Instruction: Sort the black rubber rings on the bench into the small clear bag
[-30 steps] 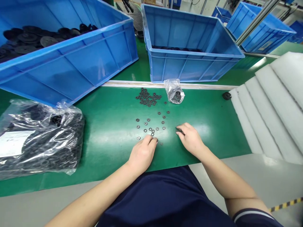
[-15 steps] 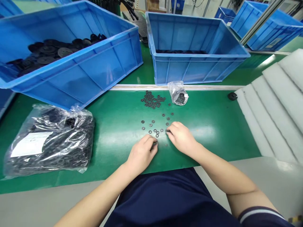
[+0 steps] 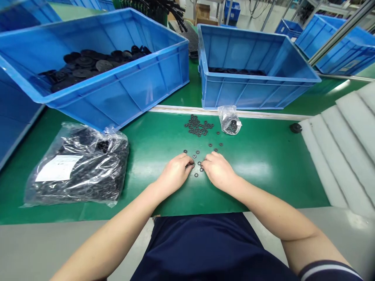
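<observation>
My left hand (image 3: 175,171) rests low over the green table, its thumb and fingers pinched together at a small black ring (image 3: 193,165). Just across from it, my right hand (image 3: 218,170) has its fingers closed and pointing down at the table among the loose rings. What those fingertips hold, if anything, is hidden. Several loose rings lie between and beyond the hands, such as one ring (image 3: 196,175) nearer my body and another ring (image 3: 194,156) farther out. Behind them is a denser pile of black rings (image 3: 198,127).
A small clear bag (image 3: 229,120) of black parts stands right of the pile. At left lies a large plastic bag (image 3: 84,171) of black parts. Two blue bins (image 3: 123,91) (image 3: 254,91) holding black parts stand behind. White foam sheets (image 3: 336,144) and a black round part (image 3: 295,128) are at right.
The view has shifted, so the scene sits farther right. Over the table, my left hand has moved forward and left, and my right hand has moved left among the loose rings.
</observation>
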